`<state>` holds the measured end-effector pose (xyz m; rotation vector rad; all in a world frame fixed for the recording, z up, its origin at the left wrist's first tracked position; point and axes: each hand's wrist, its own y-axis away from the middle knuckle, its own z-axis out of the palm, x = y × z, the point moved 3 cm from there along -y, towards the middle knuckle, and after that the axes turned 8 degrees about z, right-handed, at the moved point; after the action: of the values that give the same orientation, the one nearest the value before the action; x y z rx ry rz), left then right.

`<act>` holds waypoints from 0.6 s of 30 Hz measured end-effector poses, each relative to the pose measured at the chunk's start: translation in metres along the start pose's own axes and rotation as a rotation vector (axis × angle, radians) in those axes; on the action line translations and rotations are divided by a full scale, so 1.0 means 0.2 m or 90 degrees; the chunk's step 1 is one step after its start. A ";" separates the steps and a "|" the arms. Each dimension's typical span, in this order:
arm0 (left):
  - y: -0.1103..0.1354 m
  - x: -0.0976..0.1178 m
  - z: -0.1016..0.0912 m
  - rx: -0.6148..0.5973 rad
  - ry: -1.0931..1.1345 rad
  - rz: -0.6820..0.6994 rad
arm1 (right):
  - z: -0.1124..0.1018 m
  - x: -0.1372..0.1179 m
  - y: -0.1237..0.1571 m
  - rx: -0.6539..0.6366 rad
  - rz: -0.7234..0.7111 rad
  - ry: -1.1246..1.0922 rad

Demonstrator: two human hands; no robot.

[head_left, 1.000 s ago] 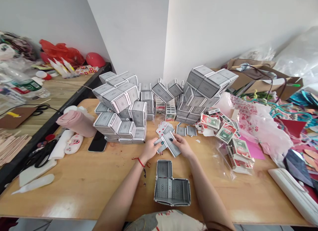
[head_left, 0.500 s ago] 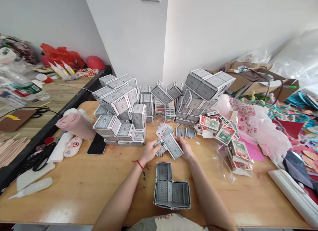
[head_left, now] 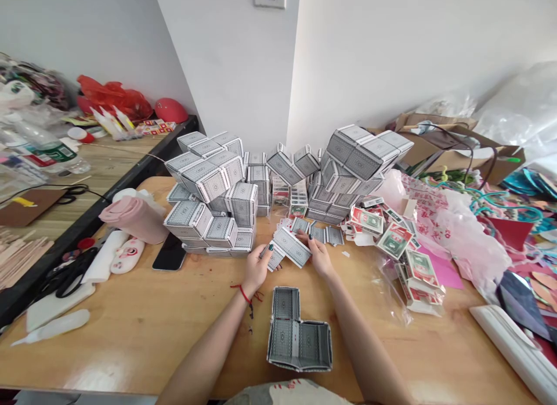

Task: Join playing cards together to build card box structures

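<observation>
My left hand [head_left: 256, 270] pinches grey-backed playing cards [head_left: 292, 246], which fan out crosswise above the table. At their right end is my right hand [head_left: 321, 257], its fingers curled at the cards' edge; part of that grip is hidden. Just behind lie loose playing cards [head_left: 326, 235], some in small folded pieces. Nearer to me, between my forearms, an open L-shaped box made of cards [head_left: 285, 341] rests on the table with its hollow side up.
Stacked card blocks stand at the left [head_left: 213, 190] and right [head_left: 348, 167]. Red-green card packs [head_left: 395, 239] and plastic bags [head_left: 461, 231] crowd the right side. A phone [head_left: 169, 254], scissors [head_left: 76, 271] and a glue bottle [head_left: 56, 326] lie at the left of the table [head_left: 152, 335].
The upper card in my hands has turned flatter, and both hands have shifted slightly left. The view has tilted a little; the open card box stays in place.
</observation>
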<state>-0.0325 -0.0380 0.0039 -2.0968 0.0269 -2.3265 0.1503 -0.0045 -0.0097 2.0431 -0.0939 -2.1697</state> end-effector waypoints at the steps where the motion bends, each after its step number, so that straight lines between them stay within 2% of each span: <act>1: 0.00 0.00 0.00 0.005 0.005 0.000 | 0.00 0.00 -0.01 0.007 0.000 0.010; 4: 0.01 -0.01 -0.01 0.025 0.028 -0.002 | -0.01 0.00 -0.06 0.009 -0.001 0.054; 8: 0.01 -0.02 -0.03 0.043 0.056 0.004 | -0.02 -0.02 -0.10 -0.059 -0.013 0.119; 14: 0.01 -0.03 -0.03 0.035 0.068 0.000 | 0.06 -0.07 -0.08 -0.114 -0.197 0.330; 18: 0.01 -0.01 -0.02 0.029 0.044 -0.004 | 0.11 -0.02 -0.08 -0.033 -0.185 0.426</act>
<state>-0.0368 -0.0403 0.0016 -1.9986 -0.0317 -2.3776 0.1277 0.0110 -0.0064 2.7585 0.3528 -1.4650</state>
